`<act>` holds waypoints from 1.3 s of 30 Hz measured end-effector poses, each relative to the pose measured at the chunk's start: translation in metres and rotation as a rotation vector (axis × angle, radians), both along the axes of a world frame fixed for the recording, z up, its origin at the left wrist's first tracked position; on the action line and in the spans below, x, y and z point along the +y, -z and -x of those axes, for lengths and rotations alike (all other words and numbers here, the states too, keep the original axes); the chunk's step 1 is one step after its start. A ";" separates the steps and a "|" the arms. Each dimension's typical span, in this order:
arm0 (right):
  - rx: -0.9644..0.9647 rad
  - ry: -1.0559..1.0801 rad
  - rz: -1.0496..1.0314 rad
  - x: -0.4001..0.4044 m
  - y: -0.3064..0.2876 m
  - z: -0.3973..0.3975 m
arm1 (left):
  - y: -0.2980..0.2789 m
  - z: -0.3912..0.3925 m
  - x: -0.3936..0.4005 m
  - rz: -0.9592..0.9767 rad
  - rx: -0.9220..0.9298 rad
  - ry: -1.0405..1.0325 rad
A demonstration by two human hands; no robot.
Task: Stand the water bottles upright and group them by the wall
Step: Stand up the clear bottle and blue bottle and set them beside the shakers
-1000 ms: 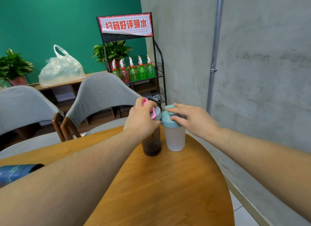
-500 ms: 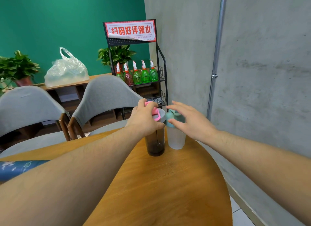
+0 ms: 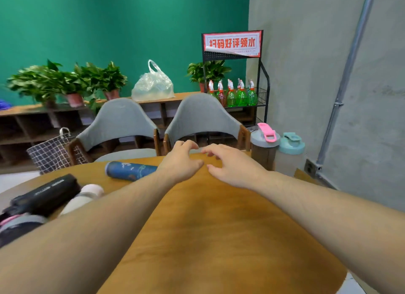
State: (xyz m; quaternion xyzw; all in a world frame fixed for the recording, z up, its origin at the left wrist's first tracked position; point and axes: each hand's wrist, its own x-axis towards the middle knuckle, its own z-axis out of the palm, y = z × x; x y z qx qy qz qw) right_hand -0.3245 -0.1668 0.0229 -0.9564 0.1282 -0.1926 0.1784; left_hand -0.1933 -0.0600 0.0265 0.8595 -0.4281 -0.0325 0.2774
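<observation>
Two bottles stand upright side by side near the grey concrete wall: a dark bottle with a grey lid and pink strap and a frosted bottle with a teal lid. On the wooden table a blue patterned bottle lies on its side. At the left lie a black bottle, a cream bottle and a dark bottle with a grey and pink lid. My left hand and my right hand hover empty over the table's middle, fingers apart.
Two grey chairs stand behind the table. A black rack with green spray bottles stands by the wall corner. A checked basket sits on the floor at left. A metal pipe runs down the wall.
Both hands have let go of the two upright bottles and moved left over the table. The view has turned left, and the lying bottles now show.
</observation>
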 end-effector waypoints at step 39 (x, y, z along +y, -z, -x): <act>0.469 0.108 0.185 0.089 0.091 -0.349 | 0.091 -0.250 0.205 -0.322 0.505 -0.505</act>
